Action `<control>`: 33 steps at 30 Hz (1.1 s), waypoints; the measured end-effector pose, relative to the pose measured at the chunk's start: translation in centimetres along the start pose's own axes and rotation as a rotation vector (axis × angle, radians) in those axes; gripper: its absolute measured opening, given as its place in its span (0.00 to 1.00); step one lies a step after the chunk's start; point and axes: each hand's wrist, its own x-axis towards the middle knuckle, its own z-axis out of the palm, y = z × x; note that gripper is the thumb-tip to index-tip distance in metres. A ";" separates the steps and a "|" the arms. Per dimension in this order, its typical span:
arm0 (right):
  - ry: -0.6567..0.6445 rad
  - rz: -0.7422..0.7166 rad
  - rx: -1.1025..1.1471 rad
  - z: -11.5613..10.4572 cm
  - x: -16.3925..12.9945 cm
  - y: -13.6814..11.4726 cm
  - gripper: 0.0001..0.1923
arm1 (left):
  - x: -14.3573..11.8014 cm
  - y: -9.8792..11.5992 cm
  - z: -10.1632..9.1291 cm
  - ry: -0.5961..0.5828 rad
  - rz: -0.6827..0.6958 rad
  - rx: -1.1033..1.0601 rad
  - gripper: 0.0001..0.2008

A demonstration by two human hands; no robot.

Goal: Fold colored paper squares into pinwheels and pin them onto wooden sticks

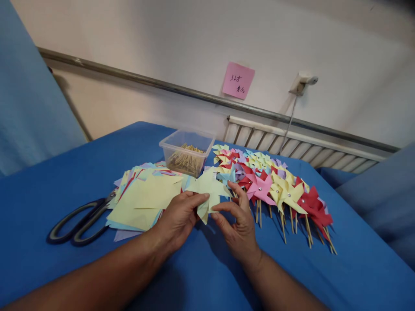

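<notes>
Head view | left hand (177, 220) and right hand (238, 224) pinch folded yellow paper square (207, 188) | blue cloth (65, 181)

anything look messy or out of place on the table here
Nothing is spilled or damaged. The stack of paper squares is fanned unevenly, partly covering the scissors. The left hand and right hand hold a yellow paper piece beside the finished pinwheels.
</notes>
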 end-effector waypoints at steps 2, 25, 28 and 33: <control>0.019 -0.003 0.015 -0.1 0.0 -0.2 0.08 | 0.0 0.1 0.0 -0.015 0.002 -0.009 0.04; -0.015 -0.176 -0.176 -1.7 1.2 0.1 0.05 | 0.0 0.2 0.2 0.080 0.007 0.109 0.05; -0.008 0.002 -0.006 -1.3 1.1 0.0 0.03 | 0.2 -0.3 -0.1 0.138 0.046 0.173 0.09; 0.002 0.204 0.169 -0.7 0.7 -0.1 0.04 | 0.3 -1.1 -0.5 0.110 0.065 0.267 0.09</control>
